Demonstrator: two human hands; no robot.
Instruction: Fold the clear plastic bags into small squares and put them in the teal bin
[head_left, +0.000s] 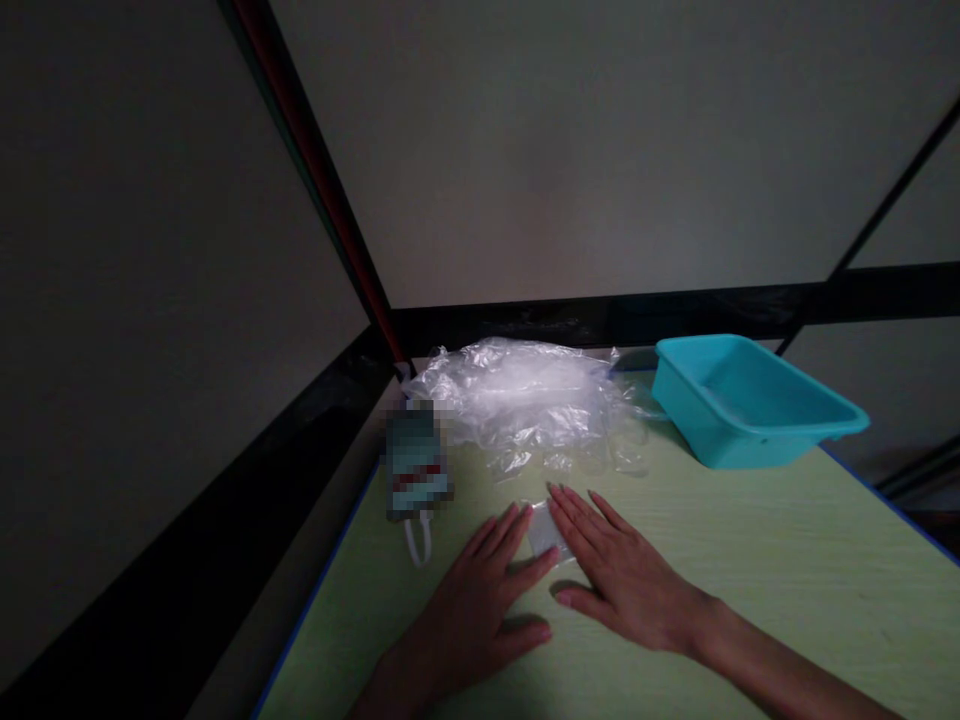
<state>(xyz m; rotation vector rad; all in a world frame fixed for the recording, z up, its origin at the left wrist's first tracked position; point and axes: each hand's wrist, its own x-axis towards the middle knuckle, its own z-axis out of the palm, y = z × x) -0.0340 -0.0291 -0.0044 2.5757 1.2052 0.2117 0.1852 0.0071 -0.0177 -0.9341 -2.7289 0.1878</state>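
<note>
A small clear plastic packet (543, 530) with a whitish look lies flat on the pale green table, between my two hands. My left hand (491, 590) is spread, palm down, with its fingertips at the packet's left and near edges. From the other side my right hand (619, 565) lies flat, its fingers outstretched over the packet's right edge. Just beyond them a crumpled heap of clear plastic bags (525, 400) rests against the wall side. What the packet contains, if anything, I cannot make out.
A turquoise plastic basin (750, 410) stands at the back right of the table (810, 590). To the left lies a blurred-out greenish item (417, 460) with a white loop. Dark-trimmed walls (600, 150) rise behind and to the left. Blue edging runs along the table's sides.
</note>
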